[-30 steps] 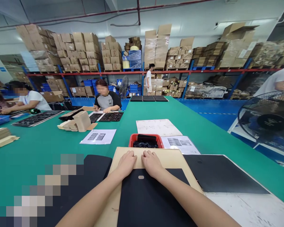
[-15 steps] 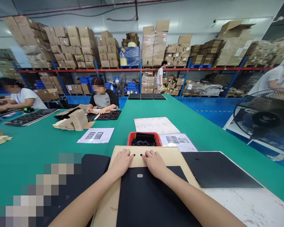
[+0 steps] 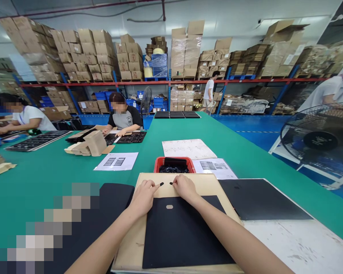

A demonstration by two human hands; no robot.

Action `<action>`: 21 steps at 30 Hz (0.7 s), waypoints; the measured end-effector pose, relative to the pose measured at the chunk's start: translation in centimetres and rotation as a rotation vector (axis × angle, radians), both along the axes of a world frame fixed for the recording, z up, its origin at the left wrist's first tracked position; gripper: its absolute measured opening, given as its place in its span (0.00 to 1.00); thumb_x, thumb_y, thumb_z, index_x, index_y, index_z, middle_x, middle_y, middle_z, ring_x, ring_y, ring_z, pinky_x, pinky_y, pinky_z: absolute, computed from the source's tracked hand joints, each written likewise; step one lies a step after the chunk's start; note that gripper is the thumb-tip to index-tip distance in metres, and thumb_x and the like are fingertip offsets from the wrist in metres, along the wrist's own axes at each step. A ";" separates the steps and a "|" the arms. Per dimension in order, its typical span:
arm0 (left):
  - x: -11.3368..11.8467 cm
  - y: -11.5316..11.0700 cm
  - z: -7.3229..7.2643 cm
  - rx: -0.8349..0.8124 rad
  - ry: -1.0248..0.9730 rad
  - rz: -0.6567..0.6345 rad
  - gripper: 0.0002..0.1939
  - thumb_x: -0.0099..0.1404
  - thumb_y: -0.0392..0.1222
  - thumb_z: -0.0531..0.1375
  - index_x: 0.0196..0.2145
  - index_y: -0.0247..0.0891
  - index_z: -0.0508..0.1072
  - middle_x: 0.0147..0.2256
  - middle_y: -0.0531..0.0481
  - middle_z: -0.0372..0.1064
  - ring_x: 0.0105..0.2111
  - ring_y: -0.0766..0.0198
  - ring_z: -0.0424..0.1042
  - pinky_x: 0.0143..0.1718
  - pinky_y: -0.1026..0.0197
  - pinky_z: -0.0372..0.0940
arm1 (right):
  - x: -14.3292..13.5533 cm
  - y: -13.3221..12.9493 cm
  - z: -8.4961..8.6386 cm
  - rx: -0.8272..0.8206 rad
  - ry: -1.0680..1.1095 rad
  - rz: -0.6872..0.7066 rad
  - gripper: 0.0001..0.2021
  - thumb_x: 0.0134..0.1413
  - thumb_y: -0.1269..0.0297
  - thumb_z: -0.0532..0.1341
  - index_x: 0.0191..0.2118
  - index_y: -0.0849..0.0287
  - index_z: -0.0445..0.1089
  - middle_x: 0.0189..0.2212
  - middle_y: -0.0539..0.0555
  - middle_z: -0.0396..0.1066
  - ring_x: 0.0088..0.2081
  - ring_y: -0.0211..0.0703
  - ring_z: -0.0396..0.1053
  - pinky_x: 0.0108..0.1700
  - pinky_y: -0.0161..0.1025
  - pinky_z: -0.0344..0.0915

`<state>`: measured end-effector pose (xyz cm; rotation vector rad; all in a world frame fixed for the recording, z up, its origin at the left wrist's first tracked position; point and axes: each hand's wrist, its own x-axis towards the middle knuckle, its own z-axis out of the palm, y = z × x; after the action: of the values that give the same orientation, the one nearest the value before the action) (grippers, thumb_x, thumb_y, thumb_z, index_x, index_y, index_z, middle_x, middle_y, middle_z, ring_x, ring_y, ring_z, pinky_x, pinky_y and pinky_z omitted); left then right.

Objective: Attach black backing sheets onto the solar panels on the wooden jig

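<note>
A tan cardboard board (image 3: 214,190) lies on the green table (image 3: 45,179) in front of me, with a black sheet (image 3: 177,236) on it. My left hand (image 3: 143,196) pinches a small black piece (image 3: 161,184) at the board's far part. My right hand (image 3: 184,187) pinches a second small black piece (image 3: 171,183) right beside it. The two pieces are a short gap apart. A small oval hole (image 3: 169,207) shows in the black sheet just below my hands.
A red bin (image 3: 174,164) of black parts stands just beyond the board. Printed papers (image 3: 117,161) and a white sheet (image 3: 188,148) lie farther out. A black sheet (image 3: 260,199) rests at right, a fan (image 3: 320,140) beyond it. Seated people (image 3: 121,118) work at left.
My hands went from lying flat on the board's far edge to pinching two small black pieces. The view tilted slightly, so the board sits higher in the picture.
</note>
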<state>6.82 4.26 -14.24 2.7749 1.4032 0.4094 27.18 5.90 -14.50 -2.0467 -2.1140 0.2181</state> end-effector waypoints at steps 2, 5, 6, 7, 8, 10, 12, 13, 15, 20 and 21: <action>-0.3 -0.6 -0.3 -0.005 -0.051 -0.019 0.26 0.60 0.24 0.47 0.50 0.41 0.71 0.43 0.44 0.67 0.44 0.57 0.63 0.46 0.55 0.63 | -0.4 0.6 0.1 -0.039 0.022 -0.049 0.11 0.57 0.71 0.53 0.38 0.62 0.73 0.42 0.61 0.72 0.44 0.49 0.69 0.40 0.39 0.60; -0.6 -1.1 -0.7 -0.015 -0.120 -0.038 0.24 0.61 0.24 0.47 0.48 0.40 0.72 0.43 0.44 0.67 0.44 0.56 0.64 0.47 0.54 0.63 | -0.8 1.2 0.4 -0.113 0.057 -0.087 0.08 0.56 0.69 0.56 0.37 0.63 0.72 0.39 0.60 0.73 0.40 0.47 0.71 0.39 0.41 0.62; -0.6 -1.3 -0.8 -0.021 -0.140 -0.042 0.24 0.61 0.25 0.46 0.48 0.40 0.73 0.43 0.44 0.67 0.44 0.56 0.64 0.47 0.54 0.63 | -0.9 1.3 0.5 -0.130 0.069 -0.094 0.07 0.56 0.67 0.57 0.36 0.64 0.72 0.37 0.59 0.74 0.39 0.46 0.71 0.39 0.41 0.63; -0.6 -1.3 -0.8 -0.026 -0.158 -0.047 0.24 0.61 0.25 0.46 0.48 0.39 0.73 0.43 0.44 0.67 0.44 0.56 0.64 0.47 0.54 0.63 | -0.9 1.4 0.5 -0.135 0.082 -0.096 0.07 0.56 0.66 0.58 0.36 0.64 0.71 0.37 0.58 0.73 0.39 0.45 0.71 0.40 0.42 0.63; -0.7 -1.4 -0.9 -0.031 -0.176 -0.053 0.23 0.61 0.25 0.46 0.48 0.40 0.72 0.43 0.44 0.67 0.44 0.56 0.64 0.47 0.54 0.63 | -0.9 1.4 0.4 -0.127 0.096 -0.096 0.07 0.57 0.66 0.57 0.37 0.64 0.71 0.38 0.58 0.73 0.39 0.45 0.70 0.41 0.42 0.63; -0.6 -1.4 -1.0 -0.043 -0.213 -0.065 0.23 0.62 0.26 0.47 0.48 0.41 0.72 0.43 0.45 0.67 0.45 0.56 0.64 0.47 0.53 0.63 | -1.0 1.2 0.3 -0.084 0.126 -0.087 0.07 0.57 0.70 0.56 0.37 0.64 0.70 0.40 0.61 0.72 0.42 0.46 0.69 0.43 0.42 0.62; -0.5 -1.4 -1.1 -0.056 -0.250 -0.072 0.22 0.63 0.27 0.47 0.48 0.41 0.72 0.43 0.45 0.67 0.45 0.56 0.63 0.47 0.53 0.63 | -1.0 0.8 0.1 -0.033 0.170 -0.068 0.08 0.56 0.75 0.53 0.36 0.65 0.70 0.42 0.64 0.71 0.45 0.49 0.68 0.43 0.42 0.60; -0.5 -1.4 -1.1 -0.063 -0.269 -0.072 0.21 0.64 0.29 0.47 0.48 0.42 0.72 0.43 0.45 0.67 0.45 0.56 0.63 0.47 0.54 0.63 | -1.0 0.5 0.1 -0.013 0.200 -0.055 0.09 0.55 0.76 0.53 0.35 0.64 0.70 0.42 0.65 0.71 0.45 0.49 0.68 0.43 0.41 0.59; -0.3 -1.4 -1.0 -0.079 -0.308 -0.060 0.19 0.66 0.31 0.47 0.49 0.42 0.71 0.42 0.45 0.67 0.45 0.56 0.64 0.47 0.53 0.63 | -0.9 -0.1 0.3 0.003 0.286 -0.015 0.09 0.53 0.78 0.52 0.33 0.63 0.69 0.38 0.62 0.72 0.41 0.48 0.69 0.41 0.40 0.60; 0.5 -1.7 -0.2 -0.151 -0.407 -0.011 0.15 0.68 0.42 0.50 0.48 0.39 0.69 0.40 0.44 0.68 0.44 0.54 0.64 0.45 0.51 0.62 | -0.4 -2.3 1.1 -0.074 0.583 0.195 0.03 0.52 0.71 0.56 0.31 0.59 0.66 0.28 0.50 0.70 0.31 0.38 0.68 0.31 0.32 0.61; 0.7 -1.8 -0.1 -0.176 -0.423 -0.015 0.13 0.68 0.44 0.50 0.45 0.39 0.71 0.38 0.45 0.69 0.42 0.55 0.65 0.44 0.53 0.62 | -0.4 -2.7 1.3 -0.091 0.631 0.235 0.02 0.51 0.71 0.57 0.30 0.59 0.65 0.27 0.49 0.70 0.30 0.37 0.67 0.30 0.32 0.60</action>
<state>7.54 2.45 -14.32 2.3735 1.2465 0.7755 26.81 3.15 -13.20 -1.4816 -1.9367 0.8774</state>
